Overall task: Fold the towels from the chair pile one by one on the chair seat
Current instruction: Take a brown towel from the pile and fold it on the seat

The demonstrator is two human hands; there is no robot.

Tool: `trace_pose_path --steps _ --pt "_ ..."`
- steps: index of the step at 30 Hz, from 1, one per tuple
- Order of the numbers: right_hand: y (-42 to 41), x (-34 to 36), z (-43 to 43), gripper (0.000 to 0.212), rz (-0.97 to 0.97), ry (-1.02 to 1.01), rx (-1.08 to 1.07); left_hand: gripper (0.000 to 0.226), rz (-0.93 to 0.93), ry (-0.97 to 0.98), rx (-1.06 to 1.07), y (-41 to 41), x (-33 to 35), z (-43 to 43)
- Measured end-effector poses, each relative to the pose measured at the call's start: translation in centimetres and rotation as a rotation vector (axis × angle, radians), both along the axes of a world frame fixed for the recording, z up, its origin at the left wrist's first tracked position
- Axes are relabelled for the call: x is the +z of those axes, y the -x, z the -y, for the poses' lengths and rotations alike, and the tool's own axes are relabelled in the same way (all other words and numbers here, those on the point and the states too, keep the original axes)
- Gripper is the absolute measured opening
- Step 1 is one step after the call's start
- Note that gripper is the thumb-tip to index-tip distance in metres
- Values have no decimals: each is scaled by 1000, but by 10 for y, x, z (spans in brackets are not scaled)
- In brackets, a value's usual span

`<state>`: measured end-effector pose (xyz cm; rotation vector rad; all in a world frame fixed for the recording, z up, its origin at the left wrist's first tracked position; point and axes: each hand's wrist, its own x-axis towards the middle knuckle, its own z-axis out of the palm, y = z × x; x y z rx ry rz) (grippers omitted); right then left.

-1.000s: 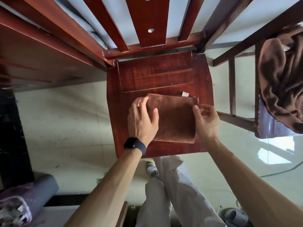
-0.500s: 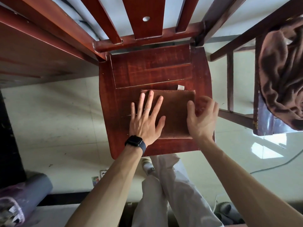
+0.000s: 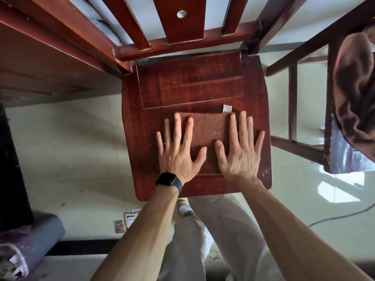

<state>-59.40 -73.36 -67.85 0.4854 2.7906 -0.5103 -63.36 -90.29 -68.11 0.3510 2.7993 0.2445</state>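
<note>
We see a folded brown towel lying flat on the seat of a red wooden chair, toward the seat's front half and a little to its right of centre; a small white tag sticks out from the towel's far edge; our left hand lies flat and spread, palm down, over the towel's left side, its outer fingers reaching past the towel onto the bare seat; it grips nothing; a thin ring sits on one finger and a dark watch on the wrist; our right hand lies the same way, spread and palm down, on the towel's right side, its outer fingers over the wood; it too holds nothing; the two thumbs rest on the towel, near each other but apart; to the right of the seat, well apart from it, a heap of brown towels lies crumpled on a second chair.
</note>
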Motion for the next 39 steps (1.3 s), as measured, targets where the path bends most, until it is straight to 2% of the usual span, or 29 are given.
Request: trace_pose_path --steps 5,8,10,12,14,17,19,22,24,30,32,35,39 --pt "8 14 5 75 54 66 -147 88 93 59 132 0 11 -10" --pt "12 30 -11 69 -43 122 -234 90 130 37 398 -3 27 -21" --pt "15 41 -26 54 -57 228 -422 83 93 -41 563 -3 37 -19" --pt "21 52 -37 44 47 419 -647 69 93 -169 696 2 42 -11" --pt "29 58 -44 43 180 603 -809 54 146 -303 824 16 45 -3" --pt "40 56 -43 54 297 683 -849 44 333 -407 946 41 52 4" --pt "45 51 -41 51 330 715 -855 40 463 -429 904 52 50 9" --pt "49 53 -45 29 379 784 -827 37 614 -536 882 66 52 15" --pt "48 54 -51 24 380 848 -797 29 709 -621 891 72 57 15" --pt "33 66 -66 25 327 981 -710 27 852 -811 935 69 78 20" --pt "28 81 -74 33 316 1056 -684 26 900 -873 887 66 95 20" --pt "21 116 -89 44 286 1182 -650 28 944 -919 793 64 127 19" --pt "11 188 -103 34 158 1272 -612 30 911 -1005 702 67 185 7"
